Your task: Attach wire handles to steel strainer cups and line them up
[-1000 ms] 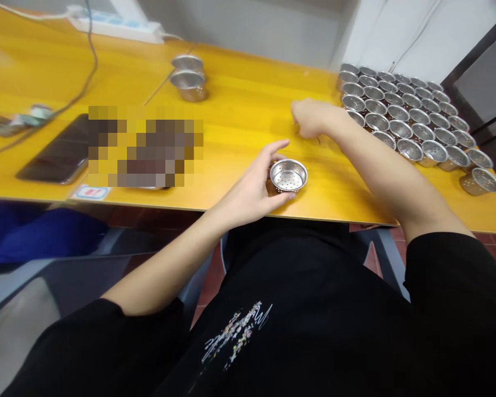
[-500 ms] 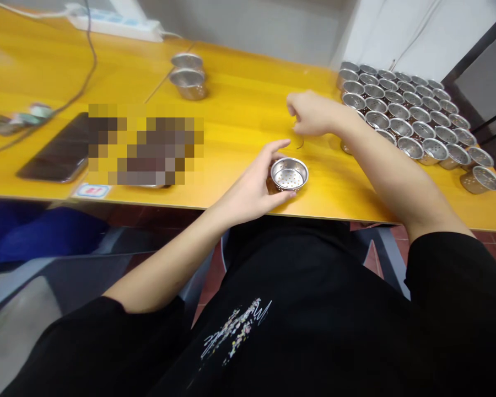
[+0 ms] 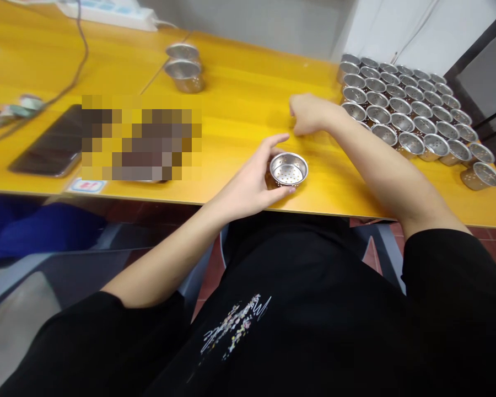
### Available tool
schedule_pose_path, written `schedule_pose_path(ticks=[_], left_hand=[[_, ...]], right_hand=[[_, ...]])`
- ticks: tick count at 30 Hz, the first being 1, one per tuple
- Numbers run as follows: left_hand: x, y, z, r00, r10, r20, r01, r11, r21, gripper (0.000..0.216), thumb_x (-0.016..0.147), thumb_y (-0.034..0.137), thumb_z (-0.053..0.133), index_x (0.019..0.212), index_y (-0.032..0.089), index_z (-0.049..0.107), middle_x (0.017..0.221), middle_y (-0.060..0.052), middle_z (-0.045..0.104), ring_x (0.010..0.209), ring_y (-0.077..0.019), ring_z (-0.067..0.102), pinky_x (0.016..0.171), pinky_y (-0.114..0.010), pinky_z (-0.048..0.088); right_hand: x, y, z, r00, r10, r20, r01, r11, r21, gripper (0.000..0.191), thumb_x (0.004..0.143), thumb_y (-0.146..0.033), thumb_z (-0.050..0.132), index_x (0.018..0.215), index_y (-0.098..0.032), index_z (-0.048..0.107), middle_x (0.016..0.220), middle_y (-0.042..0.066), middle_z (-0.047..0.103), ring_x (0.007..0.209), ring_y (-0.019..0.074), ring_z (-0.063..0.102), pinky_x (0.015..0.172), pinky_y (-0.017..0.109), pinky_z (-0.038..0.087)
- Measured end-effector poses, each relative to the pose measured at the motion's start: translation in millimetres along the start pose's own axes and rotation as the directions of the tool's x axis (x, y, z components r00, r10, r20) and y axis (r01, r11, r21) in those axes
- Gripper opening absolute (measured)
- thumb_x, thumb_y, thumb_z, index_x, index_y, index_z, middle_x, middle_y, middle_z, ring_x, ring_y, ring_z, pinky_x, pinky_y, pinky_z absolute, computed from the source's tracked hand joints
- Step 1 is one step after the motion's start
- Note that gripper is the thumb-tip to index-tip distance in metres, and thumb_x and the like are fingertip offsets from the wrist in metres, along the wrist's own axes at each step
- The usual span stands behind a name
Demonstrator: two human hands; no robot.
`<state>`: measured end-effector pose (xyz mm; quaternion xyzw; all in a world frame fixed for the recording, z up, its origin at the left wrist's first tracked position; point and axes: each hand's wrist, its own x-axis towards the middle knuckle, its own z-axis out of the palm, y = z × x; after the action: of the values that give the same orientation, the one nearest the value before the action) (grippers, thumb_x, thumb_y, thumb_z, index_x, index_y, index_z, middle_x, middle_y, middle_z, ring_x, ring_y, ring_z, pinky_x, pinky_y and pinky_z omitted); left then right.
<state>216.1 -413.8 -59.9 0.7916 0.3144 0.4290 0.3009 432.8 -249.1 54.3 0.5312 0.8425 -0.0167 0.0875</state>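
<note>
A round steel cup with small holes in its base and wall, like a strainer cup (image 3: 289,172), stands near the front edge of the table. Curled around its left side is my left hand (image 3: 252,184), thumb at the front and fingers behind, the index finger sticking out past the rim. Beyond the cup and a little to its right, my right hand (image 3: 310,114) is held closed over the tabletop, knuckles up. Whatever its fingers pinch is hidden and slightly blurred.
Many similar strainer cups (image 3: 400,122) stand in rows at the right, one (image 3: 480,176) at their near corner. Two more cups (image 3: 184,69) sit at the back left. A dark phone (image 3: 47,143), a pixelated patch, a cable (image 3: 80,60) and a power strip (image 3: 111,14) occupy the left.
The view has shifted slightly. Both hands stay in nearly the same places around and beyond the cup. A thin dark strand below my right hand no longer shows.
</note>
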Motion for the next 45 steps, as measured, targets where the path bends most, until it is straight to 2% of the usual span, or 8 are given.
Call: schedule_pose_path(ticks=[9, 15, 19, 25, 31, 36, 40, 45], left_hand=[[-0.9, -0.1, 2.0, 0.999, -0.026, -0.02, 0.025, 0.998, -0.055, 0.12, 0.095, 0.072, 0.112, 0.19, 0.034, 0.05, 0.163, -0.019, 0.074, 0.144, -0.0467, 0.082, 0.13, -0.066, 0.068], [2.1, -4.5, 1.2, 0.977, -0.056, -0.204, 0.045, 0.997, -0.056, 0.125, 0.081, 0.094, 0.114, 0.177, 0.034, 0.061, 0.189, -0.021, 0.056, 0.168, -0.0541, 0.061, 0.128, -0.067, 0.067], [9.5, -2.4, 1.9, 0.921, -0.156, -0.356, 0.076, 0.97, -0.23, 0.088, 0.092, 0.103, 0.102, 0.134, 0.029, 0.08, 0.146, -0.015, 0.081, 0.138, -0.0391, 0.078, 0.11, -0.049, 0.072], [14.8, 7.1, 4.7, 0.869, -0.182, -0.461, 0.032, 0.948, -0.315, 0.079, 0.106, 0.1, 0.091, 0.086, 0.025, 0.073, 0.09, -0.006, 0.076, 0.092, -0.0275, 0.077, 0.094, -0.043, 0.068], [14.6, 7.9, 5.4, 0.871, -0.14, -0.471, 0.001, 0.959, -0.284, 0.067, 0.109, 0.085, 0.095, 0.085, 0.026, 0.074, 0.085, -0.005, 0.074, 0.082, -0.0244, 0.07, 0.082, -0.039, 0.063], [12.0, 7.3, 4.1, 0.855, -0.101, -0.509, -0.003, 0.98, -0.199, 0.065, 0.117, 0.086, 0.084, 0.092, 0.027, 0.072, 0.089, -0.005, 0.073, 0.086, -0.0265, 0.072, 0.089, -0.045, 0.067], [8.1, 12.1, 1.0, 0.877, -0.073, -0.475, 0.03, 0.995, -0.098, 0.07, 0.121, 0.094, 0.074, 0.1, 0.028, 0.073, 0.094, -0.007, 0.074, 0.096, -0.0298, 0.076, 0.096, -0.049, 0.07], [1.9, 6.3, -0.6, 0.929, -0.072, -0.362, 0.069, 0.997, -0.022, 0.082, 0.109, 0.105, 0.082, 0.151, 0.035, 0.075, 0.147, -0.014, 0.081, 0.139, -0.0402, 0.08, 0.116, -0.058, 0.071]], right_hand=[[0.6, 24.2, 9.9, 0.98, -0.126, -0.153, 0.165, 0.947, 0.274, 0.041, 0.087, -0.012, 0.101, 0.111, -0.025, 0.07, 0.112, 0.01, 0.084, 0.108, 0.0347, 0.077, 0.089, 0.042, 0.054], [-53.1, -1.8, -22.7, 0.906, -0.3, -0.298, 0.42, 0.729, 0.541, 0.056, 0.077, 0.012, 0.072, 0.099, -0.03, 0.043, 0.093, -0.003, 0.068, 0.081, 0.0186, 0.055, 0.078, 0.037, 0.042], [-96.6, -35.9, -33.1, 0.825, -0.418, -0.379, 0.538, 0.786, 0.304, 0.049, 0.087, 0.01, 0.07, 0.104, -0.028, 0.046, 0.098, -0.002, 0.068, 0.083, 0.0195, 0.056, 0.077, 0.036, 0.037], [-125.6, -75.3, -35.6, 0.829, -0.499, -0.251, 0.466, 0.866, -0.184, 0.017, 0.125, -0.01, 0.056, 0.13, -0.018, 0.07, 0.119, 0.01, 0.079, 0.113, 0.0287, 0.075, 0.084, 0.035, 0.043], [-115.7, -65.5, -26.2, 0.832, -0.452, -0.322, 0.483, 0.875, 0.019, 0.009, 0.122, -0.014, 0.065, 0.122, -0.023, 0.067, 0.109, 0.007, 0.077, 0.118, 0.0307, 0.076, 0.094, 0.036, 0.051], [-121.8, -55.3, -29.5, 0.865, -0.393, -0.312, 0.471, 0.85, 0.234, 0.034, 0.106, -0.003, 0.074, 0.131, -0.025, 0.067, 0.121, 0.006, 0.078, 0.112, 0.0291, 0.073, 0.095, 0.038, 0.05], [-125.0, -41.9, -30.4, 0.854, -0.411, -0.319, 0.517, 0.739, 0.432, 0.008, 0.113, -0.021, 0.085, 0.116, -0.026, 0.08, 0.112, 0.007, 0.081, 0.112, 0.0295, 0.074, 0.092, 0.038, 0.055], [-127.7, -18.3, -17.5, 0.862, -0.332, -0.382, 0.506, 0.578, 0.64, 0.018, 0.114, -0.037, 0.094, 0.102, -0.025, 0.088, 0.095, 0.005, 0.085, 0.092, 0.0243, 0.073, 0.077, 0.037, 0.056]])
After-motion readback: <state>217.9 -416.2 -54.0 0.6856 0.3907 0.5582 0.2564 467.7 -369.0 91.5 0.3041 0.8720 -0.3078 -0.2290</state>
